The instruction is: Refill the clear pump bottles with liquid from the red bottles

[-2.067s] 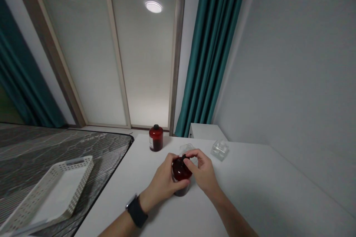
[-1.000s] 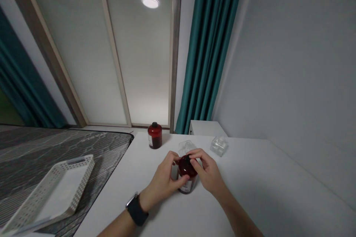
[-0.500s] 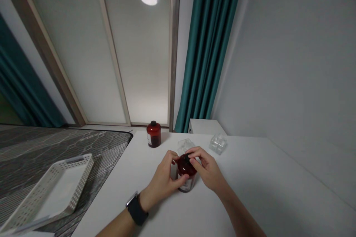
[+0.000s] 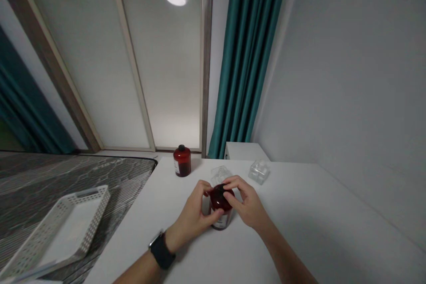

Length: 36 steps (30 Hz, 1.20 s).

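Observation:
A dark red glass bottle with a pale label stands upright on the white table. My left hand, a dark watch on its wrist, wraps round the bottle's left side. The fingers and thumb of my right hand pinch the black cap at its top; part of the cap is hidden by them. Just behind the bottle lies a clear glass piece, partly covered by my right hand. Another clear glass piece sits to the right of it.
A second red bottle with a black cap stands at the table's far left corner. The white table reaches towards the wall on the right. To the left, a white perforated basket rests on a grey patterned surface. Teal curtains hang behind.
The view has shifted slightly. My right fingers have changed their position a little on the cap, while my left hand keeps its hold on the bottle.

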### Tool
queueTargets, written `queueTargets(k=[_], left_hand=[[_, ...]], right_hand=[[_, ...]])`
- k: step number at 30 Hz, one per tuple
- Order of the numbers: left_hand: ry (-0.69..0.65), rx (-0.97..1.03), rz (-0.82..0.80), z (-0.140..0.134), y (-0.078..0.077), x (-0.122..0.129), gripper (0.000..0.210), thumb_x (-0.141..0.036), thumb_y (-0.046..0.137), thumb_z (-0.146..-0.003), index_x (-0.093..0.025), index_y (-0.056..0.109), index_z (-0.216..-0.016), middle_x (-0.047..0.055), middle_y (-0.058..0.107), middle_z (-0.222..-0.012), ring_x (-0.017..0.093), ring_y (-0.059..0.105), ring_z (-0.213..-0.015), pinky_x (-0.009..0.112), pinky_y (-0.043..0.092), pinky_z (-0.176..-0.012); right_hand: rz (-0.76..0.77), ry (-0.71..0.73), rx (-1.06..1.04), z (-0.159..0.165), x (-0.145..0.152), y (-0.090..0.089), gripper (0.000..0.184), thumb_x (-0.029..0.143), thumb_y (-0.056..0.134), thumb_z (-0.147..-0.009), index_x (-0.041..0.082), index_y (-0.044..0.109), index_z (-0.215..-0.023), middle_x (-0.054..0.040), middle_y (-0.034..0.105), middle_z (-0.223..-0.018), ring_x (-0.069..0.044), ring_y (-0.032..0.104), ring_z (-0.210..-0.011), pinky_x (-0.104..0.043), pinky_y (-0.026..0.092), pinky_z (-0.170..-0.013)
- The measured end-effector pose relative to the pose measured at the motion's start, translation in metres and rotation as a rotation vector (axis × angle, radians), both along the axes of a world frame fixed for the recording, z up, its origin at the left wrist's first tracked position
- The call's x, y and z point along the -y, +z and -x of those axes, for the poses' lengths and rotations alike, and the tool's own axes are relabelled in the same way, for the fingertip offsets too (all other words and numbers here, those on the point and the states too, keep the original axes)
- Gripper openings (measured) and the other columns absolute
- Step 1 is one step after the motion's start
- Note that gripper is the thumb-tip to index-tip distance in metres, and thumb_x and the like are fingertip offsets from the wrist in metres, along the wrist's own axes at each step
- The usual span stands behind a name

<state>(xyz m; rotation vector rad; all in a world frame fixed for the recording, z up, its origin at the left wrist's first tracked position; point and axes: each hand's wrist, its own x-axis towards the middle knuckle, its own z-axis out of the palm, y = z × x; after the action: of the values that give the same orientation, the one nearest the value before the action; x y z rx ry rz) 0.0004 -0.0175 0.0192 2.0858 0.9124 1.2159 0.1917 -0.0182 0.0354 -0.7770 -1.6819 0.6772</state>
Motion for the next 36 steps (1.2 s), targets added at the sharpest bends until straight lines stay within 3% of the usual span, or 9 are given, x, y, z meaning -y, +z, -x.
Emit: queueTargets(k=[13,24,30,36], left_hand=[[-0.02,-0.003,0.005,0.0,0.0,-0.001,0.029,-0.021,0.065,-0.079,-0.02,0.046,-0.101,0.004,0.05,-0.1,0.022,0.05,-0.094,0.037,0.044,-0.084],[-0.019,-0.004,0.0,0.001,0.0,-0.001,0.028,-0.022,0.064,-0.081,-0.021,0.047,-0.103,0.004,0.05,-0.101,0.022,0.051,-0.093,0.036,0.044,-0.083],[-0.01,-0.018,-0.008,0.0,0.0,-0.001,0.029,-0.022,0.065,-0.081,-0.021,0.048,-0.104,0.004,0.051,-0.101,0.022,0.052,-0.094,0.036,0.045,-0.083],[-0.005,-0.016,-0.027,0.001,-0.001,-0.001,0.03,-0.022,0.065,-0.08,-0.021,0.049,-0.106,0.004,0.052,-0.102,0.022,0.053,-0.094,0.036,0.045,-0.083]], right_hand=[[0.112,0.087,-0.027,-0.006,-0.002,0.0,0.006,0.02,0.061,-0.09,0.024,0.064,-0.092,-0.0068,0.072,-0.109,-0.022,0.066,-0.106,-0.041,0.047,-0.098],[0.059,0.063,-0.021,-0.003,0.0,-0.008,0.015,0.013,0.06,-0.087,0.025,0.06,-0.096,-0.0061,0.067,-0.11,-0.022,0.062,-0.108,-0.041,0.046,-0.099],[-0.005,0.006,0.025,-0.003,0.001,-0.007,0.024,0.008,0.06,-0.081,0.025,0.061,-0.098,-0.0038,0.06,-0.1,-0.021,0.06,-0.1,-0.037,0.047,-0.093],[0.015,0.053,-0.034,-0.003,-0.002,-0.011,0.025,0.007,0.057,-0.083,0.026,0.061,-0.099,-0.0053,0.064,-0.11,-0.022,0.06,-0.112,-0.041,0.044,-0.102]])
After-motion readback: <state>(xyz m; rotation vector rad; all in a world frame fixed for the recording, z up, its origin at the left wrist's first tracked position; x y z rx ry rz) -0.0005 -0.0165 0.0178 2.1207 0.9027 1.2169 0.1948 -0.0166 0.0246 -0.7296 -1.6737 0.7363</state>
